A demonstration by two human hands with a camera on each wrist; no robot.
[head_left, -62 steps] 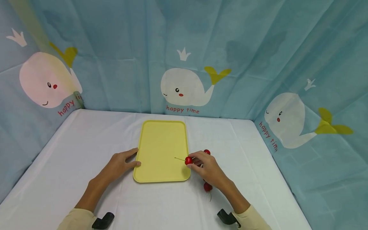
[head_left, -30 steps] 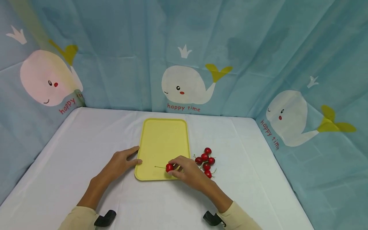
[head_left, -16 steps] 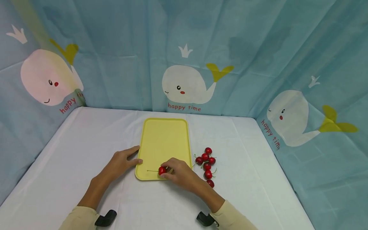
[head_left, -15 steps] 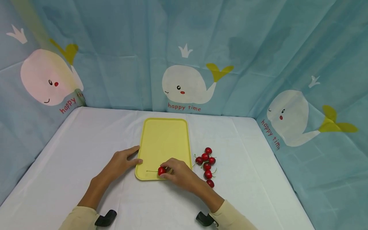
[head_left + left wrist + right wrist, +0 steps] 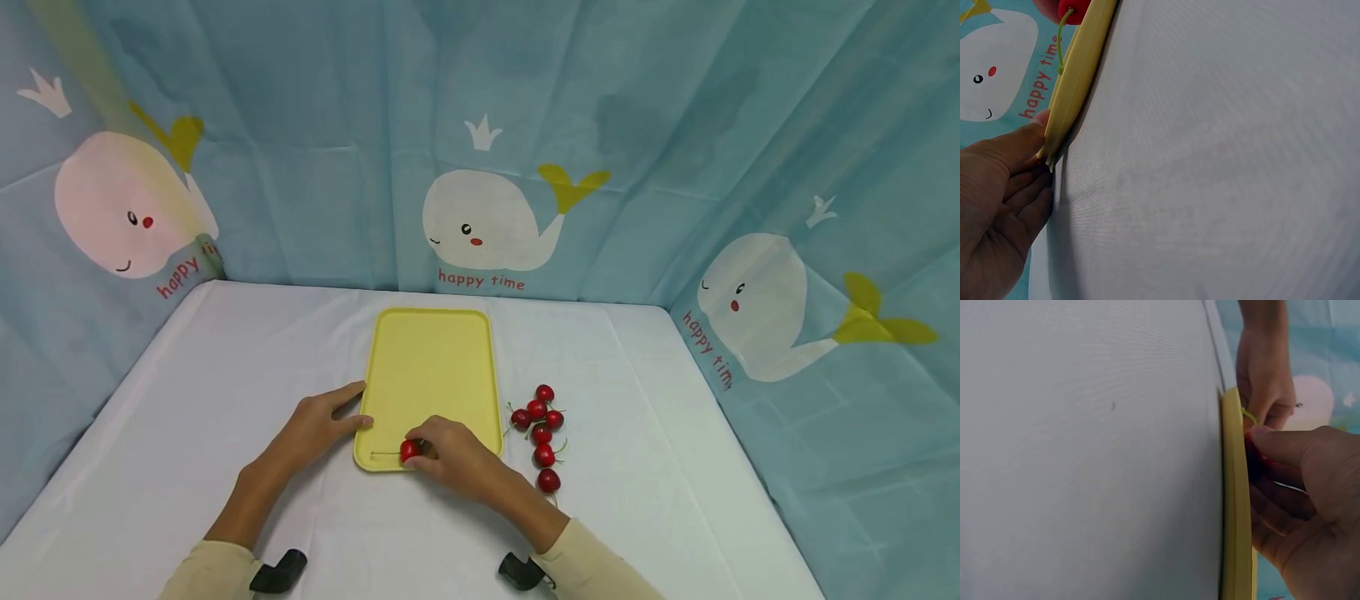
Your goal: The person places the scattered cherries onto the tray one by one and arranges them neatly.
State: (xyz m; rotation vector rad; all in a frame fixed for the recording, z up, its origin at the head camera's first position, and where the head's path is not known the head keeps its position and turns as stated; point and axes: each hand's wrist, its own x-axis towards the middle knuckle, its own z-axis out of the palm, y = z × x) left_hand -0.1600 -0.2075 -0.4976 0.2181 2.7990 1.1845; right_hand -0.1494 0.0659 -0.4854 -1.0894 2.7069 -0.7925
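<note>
My right hand (image 5: pixel 453 457) pinches a red cherry (image 5: pixel 409 451) between thumb and fingers, low over the near left corner of a yellow tray (image 5: pixel 431 358). Its green stem points left. At the tray's left edge is my left hand (image 5: pixel 317 427), its thumb over the rim and its fingers against the outer side. The left wrist view shows that thumb (image 5: pixel 1016 144) on the rim, with the cherry (image 5: pixel 1074 11) farther up. In the right wrist view the cherry (image 5: pixel 1251 450) is partly hidden by my thumb.
Several cherries (image 5: pixel 542 435) with stems lie in a loose line on the white tablecloth (image 5: pixel 637 467), right of the tray. A blue curtain (image 5: pixel 330 208) printed with whales surrounds the table's back and sides. Black wrist cameras (image 5: pixel 279 572) sit at both cuffs.
My right hand has carried the cherry left and nearer across the tray, from its right edge to the near left corner. The cherries on the cloth have come into view. My left hand stays put.
</note>
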